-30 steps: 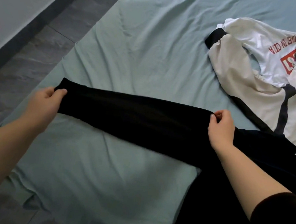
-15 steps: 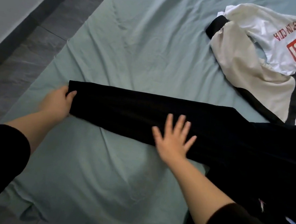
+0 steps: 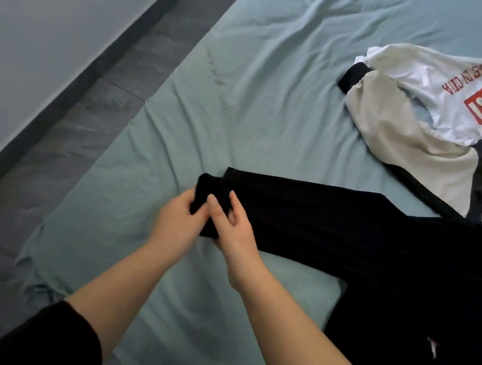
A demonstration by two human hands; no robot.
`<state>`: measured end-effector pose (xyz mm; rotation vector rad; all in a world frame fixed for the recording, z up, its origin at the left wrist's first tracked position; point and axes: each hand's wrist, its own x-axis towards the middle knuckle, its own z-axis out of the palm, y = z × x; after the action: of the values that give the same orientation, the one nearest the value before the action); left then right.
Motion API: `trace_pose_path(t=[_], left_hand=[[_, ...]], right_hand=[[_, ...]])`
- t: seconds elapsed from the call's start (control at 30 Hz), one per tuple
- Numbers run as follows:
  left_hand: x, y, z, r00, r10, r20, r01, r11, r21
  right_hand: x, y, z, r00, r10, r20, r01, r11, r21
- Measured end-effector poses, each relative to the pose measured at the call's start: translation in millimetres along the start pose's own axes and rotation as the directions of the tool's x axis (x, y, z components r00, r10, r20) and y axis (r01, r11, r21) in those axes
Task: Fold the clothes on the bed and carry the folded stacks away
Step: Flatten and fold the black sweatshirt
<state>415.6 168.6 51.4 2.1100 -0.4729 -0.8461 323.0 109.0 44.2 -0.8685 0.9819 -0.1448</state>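
Though flat, garment [image 3: 347,232] in left hand [image 3: 173,226], right hand [image 3: 236,238]

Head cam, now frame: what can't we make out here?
Head view, all:
Black garment: runs off right and bottom edges; type unknown.
Its near end: left hand and right hand grip and cover it.
White top: cut by right edge; print partly covered by a fold.
Pale tag on the dark cloth: too small to read.
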Motion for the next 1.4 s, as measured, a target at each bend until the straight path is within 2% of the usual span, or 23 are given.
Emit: trace_pose_path(t=[0.1, 0.17, 0.23, 0.3, 0.33, 0.4, 0.5, 0.57, 0.6, 0.7, 0.77, 0.87, 0.9, 0.93, 1.0, 1.07, 1.17, 1.27, 1.33, 1.4], left_hand=[[-31, 15, 48, 0.955, -0.036, 0.295, 0.022, 0.998, 0.053], [-47, 23, 71, 0.921, -0.029, 0.388, 0.037, 0.999, -0.014], [-58, 24, 92, 0.947, 0.012, 0.32, -0.028, 0.999, 0.046], [-67, 23, 116, 0.975, 0.09, 0.202, -0.137, 0.962, 0.236], [-72, 25, 130, 0.974, 0.126, 0.19, -0.185, 0.924, 0.335], [-86, 31, 165, 0.96, 0.135, 0.244, -0.244, 0.83, 0.501], [-108, 44, 228, 0.937, 0.084, 0.338, -0.296, 0.704, 0.645], [-123, 57, 271, 0.919, 0.091, 0.382, -0.347, 0.645, 0.681], [-130, 64, 292, 0.912, 0.101, 0.398, -0.37, 0.623, 0.69], [-149, 80, 347, 0.886, 0.132, 0.444, -0.431, 0.589, 0.684], [-158, 86, 380, 0.863, 0.159, 0.479, -0.481, 0.549, 0.684], [-161, 88, 418, 0.834, 0.18, 0.522, -0.539, 0.472, 0.698], [-161, 88, 427, 0.827, 0.167, 0.537, -0.548, 0.452, 0.704], [-160, 87, 436, 0.822, 0.14, 0.552, -0.551, 0.435, 0.712], [-159, 83, 449, 0.822, 0.07, 0.566, -0.539, 0.42, 0.73], [-160, 77, 456, 0.831, 0.046, 0.554, -0.521, 0.413, 0.747], [-164, 70, 458, 0.843, 0.142, 0.519, -0.533, 0.355, 0.768], [-167, 68, 454, 0.83, 0.206, 0.519, -0.558, 0.312, 0.769], [-167, 68, 452, 0.821, 0.177, 0.543, -0.571, 0.297, 0.766], [-166, 68, 451, 0.817, 0.155, 0.555, -0.575, 0.294, 0.764]], right_hand=[[-1, -10, -34, 0.981, 0.016, -0.194, -0.009, 0.999, 0.037], [-7, -10, -76, 0.956, 0.038, -0.289, -0.031, 0.999, 0.029], [-19, -9, -126, 0.94, 0.027, -0.341, -0.039, 0.999, -0.029], [-38, -10, -182, 0.924, -0.004, -0.383, -0.029, 0.996, -0.081], [-50, -10, -211, 0.925, -0.013, -0.38, -0.017, 0.997, -0.076], [-78, -9, -271, 0.944, -0.042, -0.328, -0.006, 0.99, -0.144], [-120, -10, -352, 0.947, -0.108, -0.301, -0.05, 0.879, -0.474], [-143, -9, -400, 0.894, -0.215, -0.394, -0.027, 0.851, -0.525], [-154, -10, -423, 0.855, -0.254, -0.453, -0.004, 0.869, -0.495], [-179, -14, -486, 0.773, -0.19, -0.605, 0.02, 0.961, -0.276], [-193, -13, -535, 0.709, -0.169, -0.685, 0.035, 0.978, -0.205], [-206, -2, -601, 0.539, -0.15, -0.829, 0.058, 0.988, -0.141], [-209, 4, -620, 0.514, -0.113, -0.85, 0.035, 0.993, -0.11], [-211, 10, -638, 0.528, -0.061, -0.847, -0.008, 0.997, -0.077], [-211, 24, -663, 0.603, 0.035, -0.797, -0.127, 0.99, -0.053], [-209, 37, -677, 0.63, 0.021, -0.776, -0.198, 0.971, -0.134], [-206, 41, -688, 0.566, -0.144, -0.812, -0.21, 0.927, -0.311], [-208, 35, -701, 0.473, -0.251, -0.844, -0.162, 0.917, -0.363], [-208, 35, -711, 0.466, -0.24, -0.852, -0.202, 0.908, -0.366], [-205, 37, -715, 0.495, -0.211, -0.843, -0.247, 0.896, -0.369]])
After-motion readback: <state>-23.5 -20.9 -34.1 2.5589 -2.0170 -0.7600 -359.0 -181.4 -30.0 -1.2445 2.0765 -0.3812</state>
